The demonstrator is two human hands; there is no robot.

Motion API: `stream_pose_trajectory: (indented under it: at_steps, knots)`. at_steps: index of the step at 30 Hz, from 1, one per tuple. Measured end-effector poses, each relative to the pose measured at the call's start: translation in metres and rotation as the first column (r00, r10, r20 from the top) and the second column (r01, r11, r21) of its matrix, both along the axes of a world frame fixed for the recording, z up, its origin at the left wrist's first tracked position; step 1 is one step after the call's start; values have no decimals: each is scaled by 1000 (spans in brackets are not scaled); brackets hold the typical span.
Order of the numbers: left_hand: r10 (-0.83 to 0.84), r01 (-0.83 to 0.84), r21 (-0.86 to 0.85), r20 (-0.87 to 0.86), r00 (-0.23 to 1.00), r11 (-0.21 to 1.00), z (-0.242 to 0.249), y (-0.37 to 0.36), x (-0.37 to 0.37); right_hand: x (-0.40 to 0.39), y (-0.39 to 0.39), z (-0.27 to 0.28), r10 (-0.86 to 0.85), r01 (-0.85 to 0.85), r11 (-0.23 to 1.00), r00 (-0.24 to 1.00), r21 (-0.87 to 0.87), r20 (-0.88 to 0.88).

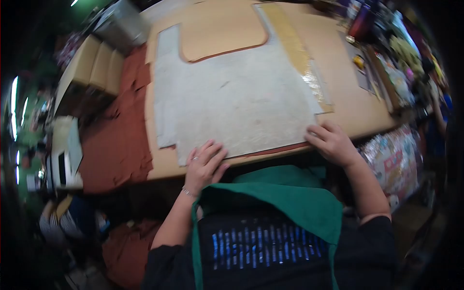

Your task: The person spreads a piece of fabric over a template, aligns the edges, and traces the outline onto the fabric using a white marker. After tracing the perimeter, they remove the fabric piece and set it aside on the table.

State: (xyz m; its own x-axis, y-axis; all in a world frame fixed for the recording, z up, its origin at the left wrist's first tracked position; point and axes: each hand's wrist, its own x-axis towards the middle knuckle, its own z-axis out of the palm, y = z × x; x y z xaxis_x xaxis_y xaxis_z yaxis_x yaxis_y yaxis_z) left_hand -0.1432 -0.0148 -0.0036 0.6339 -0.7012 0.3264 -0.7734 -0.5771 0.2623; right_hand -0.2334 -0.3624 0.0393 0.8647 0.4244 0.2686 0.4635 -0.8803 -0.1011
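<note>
A large pale grey pattern sheet [237, 101] with a U-shaped cutout lies flat on the tan tabletop. Rust-brown material [280, 151] shows as a thin strip under its near edge and along the cutout. My left hand [204, 164] rests on the sheet's near left corner, fingers stretched out, with a ring and a bracelet on it. At the near right corner my right hand [333, 143] has its fingers bent and closed on the sheet's edge. Part of that grip is hidden. A yellowish shiny strip [285, 34] lies along the sheet's right side.
Rust-brown pieces [116, 140] are stacked at the left of the table [357, 108], beside cardboard boxes [89, 65]. Tools [369, 72] and clutter line the right side. A patterned plastic-wrapped bundle [394, 157] stands below the right edge. Another person [437, 104] is at the far right.
</note>
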Motion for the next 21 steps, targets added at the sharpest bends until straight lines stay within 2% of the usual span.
stream_pose_trajectory:
  at_steps: [2, 3, 5, 8, 9, 10, 11, 12, 14, 15, 16, 17, 19, 21]
  knots:
    - [43, -43, 19, 15, 999, 999, 3, -1, -5, -2, 4, -6, -2, -2, 998, 998, 64, 56]
    - [72, -77, 58, 84, 994, 995, 5, -1, -8, 0, 6, -7, -9, -2, 992, 996, 125, 86]
    - [150, -152, -7, 213, 966, 988, -3, 4, -8, 1, 5, -12, -48, 29, 985, 993, 168, 112]
    - [256, -243, -113, 117, 959, 963, 6, 25, -6, -3, 8, -12, -111, 90, 955, 992, 283, 59]
    - [318, -307, -129, 76, 945, 943, 8, 36, -5, -2, 3, -16, -196, 168, 924, 980, 345, 47]
    - [350, -334, -219, 35, 936, 917, 8, 48, 0, -2, -5, -24, -287, 250, 881, 957, 403, 33]
    - [382, -365, -179, 73, 921, 914, 16, 59, 5, -2, -10, -25, -385, 335, 824, 923, 457, 16]
    - [467, -453, -257, -5, 884, 854, 9, 72, 12, 4, -19, -20, -482, 461, 762, 873, 455, -78]
    - [459, -481, -270, -143, 877, 834, 15, 86, 32, 23, -44, -34, -586, 579, 556, 782, 596, -214]
    - [414, -448, -208, -187, 891, 869, 13, 96, 43, 30, -50, -32, -595, 591, 574, 777, 567, -208]
    - [388, -404, -56, -186, 903, 913, 17, 101, 51, 36, -54, -30, -606, 606, 589, 769, 535, -203]
    - [355, -355, 28, -137, 925, 935, 15, 109, 61, 40, -61, -34, -555, 634, 554, 765, 541, -328]
    - [361, -364, 42, -264, 894, 931, 24, 112, 69, 35, -52, -20, -523, 607, 649, 794, 459, -310]
    - [326, -332, 19, -248, 912, 943, 31, 110, 71, 26, -46, -9, -455, 551, 736, 833, 394, -316]
